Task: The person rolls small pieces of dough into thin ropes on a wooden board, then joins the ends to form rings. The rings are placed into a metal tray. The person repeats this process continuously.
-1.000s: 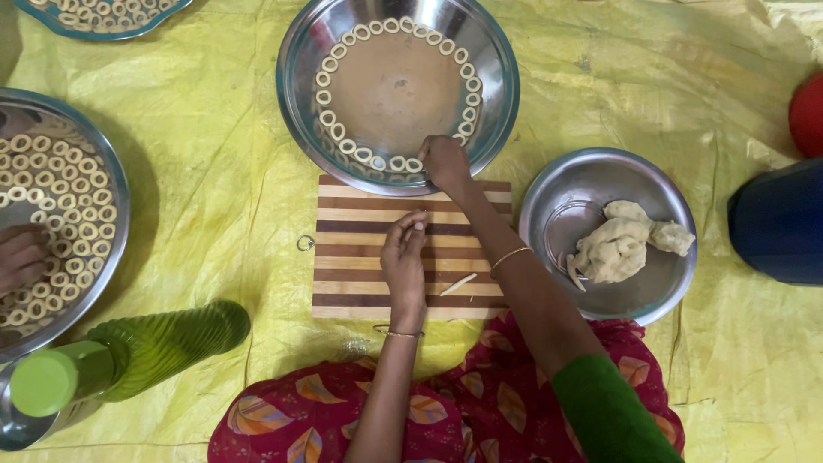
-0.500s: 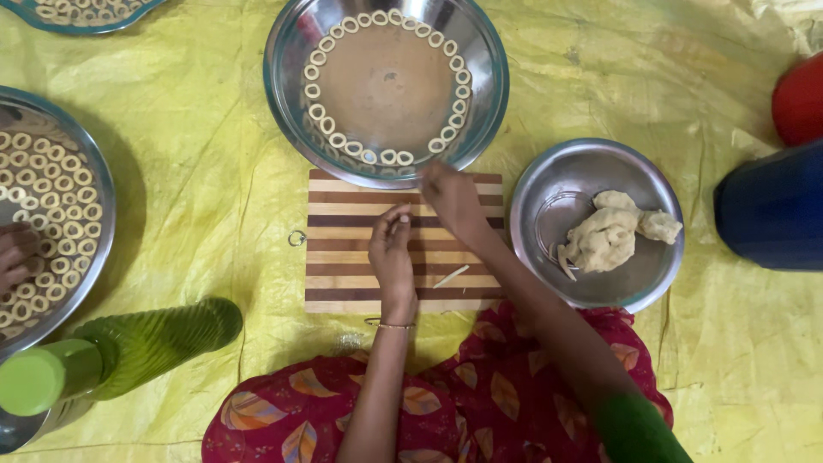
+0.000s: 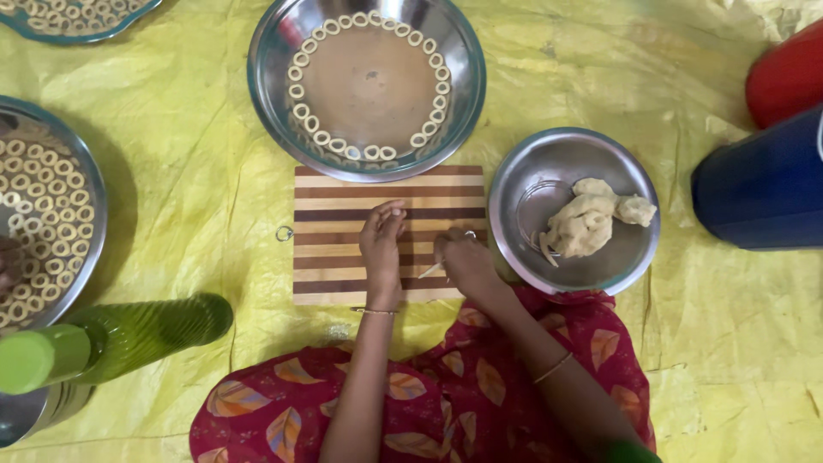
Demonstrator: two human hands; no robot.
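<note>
Seen from the head camera, both forearms reach forward from the lap over a striped wooden cutting board (image 3: 343,184) that lies on a yellow sheet (image 3: 189,197) spread on the floor. The left hand (image 3: 381,249) rests on the board's middle with the wrist straight, its fingers (image 3: 390,219) curled together and pinched at the tips; whether they hold anything cannot be told. The right hand (image 3: 463,257) sits just beside it, knuckles up, fingers (image 3: 450,240) bent inward and closed on a thin dough strip (image 3: 431,271), pale and narrow. The strip's free end pokes out toward the left hand, and its long axis runs slantwise across the board's stripes, low at the left and rising toward the right fingers.

Ahead of both sets of fingers, touching the board's far edge, stands a large steel bowl (image 3: 274,103) with dough rings (image 3: 343,144) lining its inner wall. Just right of the right fingers a smaller steel bowl (image 3: 531,171) holds a dough lump (image 3: 587,223). The board's left part, away from the left fingers, lies bare, with a small metal ring at its edge. Well to the left sit a tray of rings (image 3: 51,214) and a green bottle (image 3: 129,330) on its side.
</note>
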